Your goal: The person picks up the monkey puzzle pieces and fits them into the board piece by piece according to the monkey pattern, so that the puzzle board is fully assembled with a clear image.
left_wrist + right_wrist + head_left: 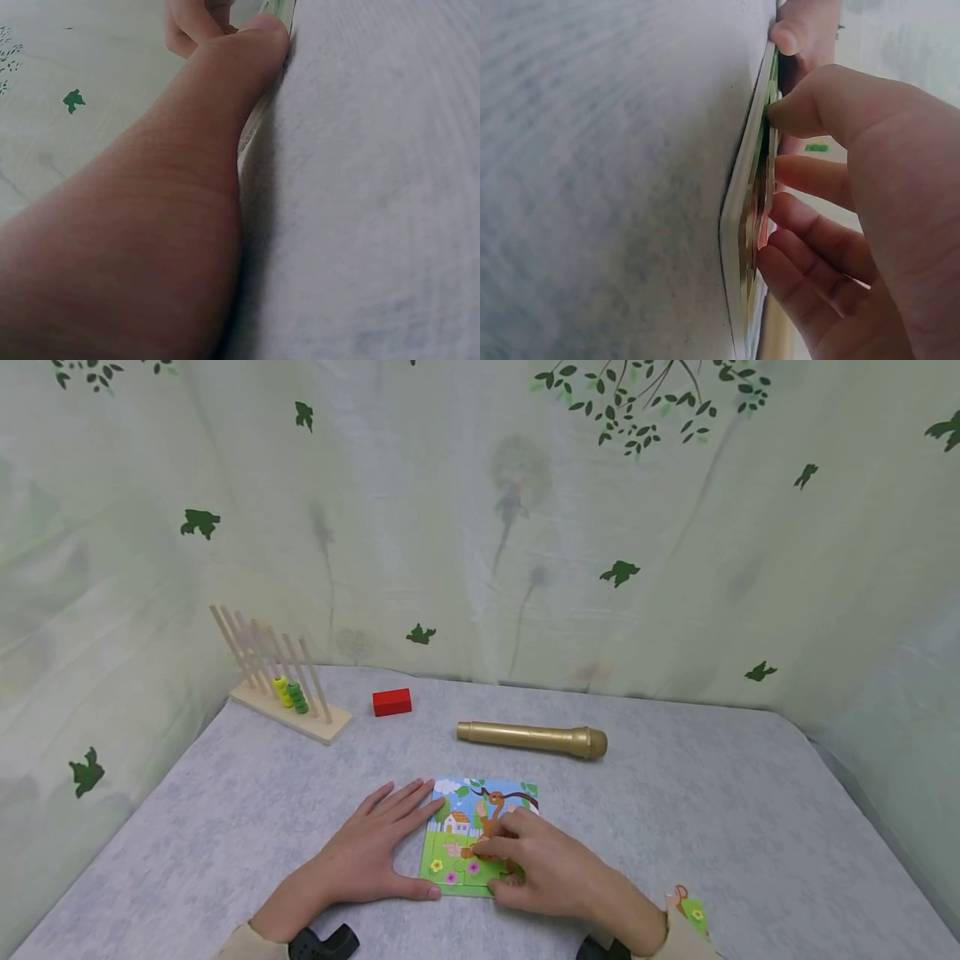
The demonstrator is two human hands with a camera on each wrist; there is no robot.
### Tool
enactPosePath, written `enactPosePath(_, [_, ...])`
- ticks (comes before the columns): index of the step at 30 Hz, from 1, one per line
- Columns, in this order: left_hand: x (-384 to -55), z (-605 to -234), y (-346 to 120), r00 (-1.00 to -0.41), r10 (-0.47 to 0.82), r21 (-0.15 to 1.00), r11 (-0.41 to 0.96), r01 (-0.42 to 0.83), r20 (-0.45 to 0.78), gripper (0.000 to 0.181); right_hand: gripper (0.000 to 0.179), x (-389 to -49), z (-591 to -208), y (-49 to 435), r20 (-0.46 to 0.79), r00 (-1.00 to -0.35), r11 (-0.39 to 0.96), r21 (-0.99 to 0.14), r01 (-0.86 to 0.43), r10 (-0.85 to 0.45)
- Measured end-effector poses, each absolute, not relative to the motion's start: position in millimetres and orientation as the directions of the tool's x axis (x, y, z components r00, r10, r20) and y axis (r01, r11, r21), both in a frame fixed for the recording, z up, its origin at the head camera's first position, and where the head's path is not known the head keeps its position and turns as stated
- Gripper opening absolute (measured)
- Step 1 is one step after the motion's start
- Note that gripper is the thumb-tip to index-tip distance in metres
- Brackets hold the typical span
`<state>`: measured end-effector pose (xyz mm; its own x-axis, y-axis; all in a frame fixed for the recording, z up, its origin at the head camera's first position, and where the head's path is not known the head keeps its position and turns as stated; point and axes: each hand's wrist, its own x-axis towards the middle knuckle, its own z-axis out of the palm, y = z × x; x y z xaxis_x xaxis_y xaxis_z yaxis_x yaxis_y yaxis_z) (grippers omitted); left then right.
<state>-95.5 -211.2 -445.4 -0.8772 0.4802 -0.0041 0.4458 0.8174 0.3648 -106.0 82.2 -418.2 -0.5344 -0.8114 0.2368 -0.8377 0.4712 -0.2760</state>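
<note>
In the head view, a square jigsaw puzzle (453, 852) with a house, flowers and a monkey on a branch lies flat near the front of the table. My left hand (375, 850) lies at its left side, fingers spread; its thumb rests on the lower left corner and fingertips reach the left edge. Over the lower right part, my right hand (551, 864) has its fingers bent and pinches a puzzle piece (771, 135), which sits slightly raised in the board. Fingers hide much of that piece. The left wrist view shows mainly the left thumb (247, 52).
A loose puzzle piece (693, 912) lies by the right sleeve, partly covered. Farther back are a gold toy microphone (528, 737), a red block (392, 702) and a wooden peg stand (258, 710) with yellow and green beads. A printed curtain (450, 527) hangs behind the table.
</note>
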Motion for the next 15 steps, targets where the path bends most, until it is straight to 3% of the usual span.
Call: enactPosePath(15, [-95.1,-444.5,-212.2,-0.87,0.493,0.368,0.807,0.463,0.013,0.111,0.029,-106.6,-417.2,92.3,0.225,-0.49,0.439,-0.243,-0.865,-0.842])
